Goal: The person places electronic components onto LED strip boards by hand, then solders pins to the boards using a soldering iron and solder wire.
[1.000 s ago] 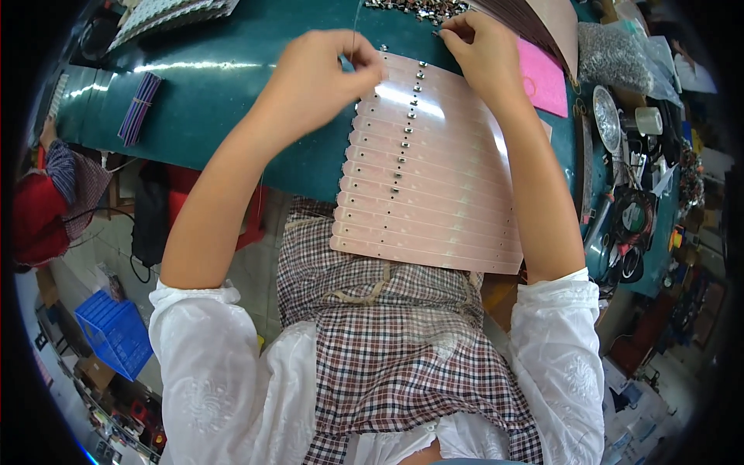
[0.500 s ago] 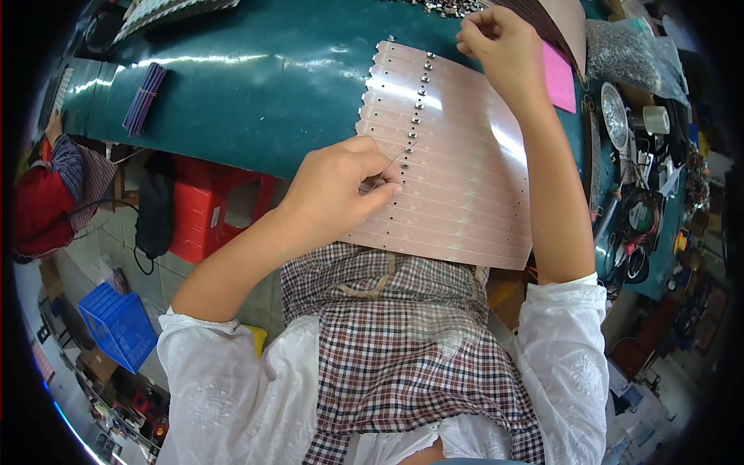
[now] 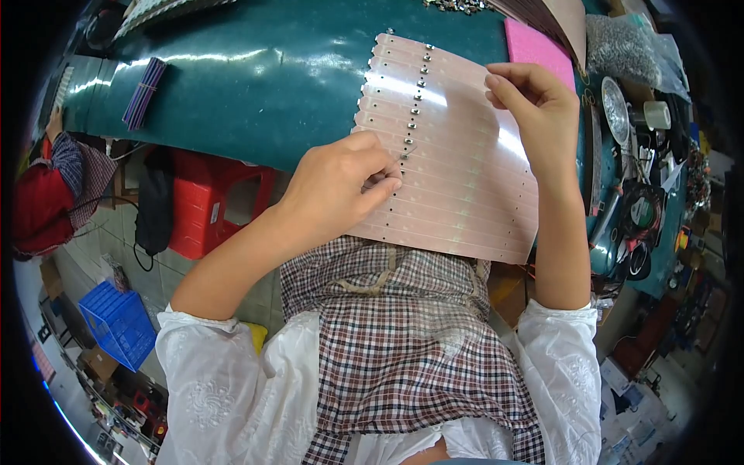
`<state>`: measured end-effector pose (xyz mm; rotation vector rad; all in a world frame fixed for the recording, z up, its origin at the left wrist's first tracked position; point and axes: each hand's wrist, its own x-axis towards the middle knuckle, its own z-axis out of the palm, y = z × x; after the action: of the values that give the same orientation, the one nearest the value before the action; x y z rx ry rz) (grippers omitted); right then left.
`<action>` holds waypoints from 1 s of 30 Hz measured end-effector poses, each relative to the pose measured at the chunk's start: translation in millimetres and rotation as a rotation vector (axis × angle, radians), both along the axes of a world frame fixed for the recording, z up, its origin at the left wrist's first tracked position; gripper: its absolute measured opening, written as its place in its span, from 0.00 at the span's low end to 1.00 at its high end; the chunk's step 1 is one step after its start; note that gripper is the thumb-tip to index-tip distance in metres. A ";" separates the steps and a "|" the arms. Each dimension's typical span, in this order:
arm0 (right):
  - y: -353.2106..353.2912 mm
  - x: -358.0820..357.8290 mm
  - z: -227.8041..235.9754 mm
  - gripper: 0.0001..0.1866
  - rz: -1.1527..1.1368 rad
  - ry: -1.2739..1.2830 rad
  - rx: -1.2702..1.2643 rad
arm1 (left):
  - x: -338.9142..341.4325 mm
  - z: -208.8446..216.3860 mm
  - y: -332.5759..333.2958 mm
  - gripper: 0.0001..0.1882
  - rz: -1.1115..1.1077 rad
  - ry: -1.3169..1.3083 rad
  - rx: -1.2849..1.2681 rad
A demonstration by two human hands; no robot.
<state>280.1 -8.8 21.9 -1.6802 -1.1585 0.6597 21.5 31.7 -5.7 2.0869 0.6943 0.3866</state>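
The pale pink board [image 3: 473, 190] lies partly on the table and partly over the person's lap, its scalloped edge to the left and its narrow strips running crosswise, dipping slightly to the right. A row of small metal pieces [image 3: 415, 111] stands on it, near the left side, its long axis leading from the far edge toward the person and leaning a little left as it comes nearer. The near end of that row lies just beside the fingertips of the left hand [image 3: 345, 182], which is much the nearer of the two. Its thumb and forefinger are drawn together on what looks like a thin wire-like tool [image 3: 409, 153], whose tip points away and to the right, toward the row. The right hand [image 3: 541, 108] is above the board's far right part, well apart from the row, which lies to its left; its thumb and forefinger are bent with the tips close together, and whether they have hold of anything cannot be told

Further out, the green table [image 3: 240, 105] bears a pink pad [image 3: 535, 48] beyond the right hand, a heap of loose metal parts [image 3: 459, 6] at the far edge of view, and a banded purple bundle [image 3: 144, 94] on the left. A checked apron [image 3: 411, 341] covers the lap, and a red stool [image 3: 200, 209] stands at the table's left
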 end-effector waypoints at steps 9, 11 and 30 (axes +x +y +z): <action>-34.8 -14.5 7.2 0.10 -0.013 0.123 -0.064 | -0.3 -7.3 -8.6 0.07 -0.056 -0.074 0.378; -44.8 -19.4 6.6 0.09 0.027 0.102 -0.111 | -1.3 -5.6 -10.4 0.08 -0.080 -0.024 0.498; -68.9 -94.7 -17.8 0.03 0.324 -0.229 -0.161 | -9.7 7.8 38.2 0.05 0.192 -0.143 0.048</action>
<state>185.3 -77.7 4.1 -1.7521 -1.5994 0.7924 11.7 69.9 2.1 2.0199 0.8083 0.6594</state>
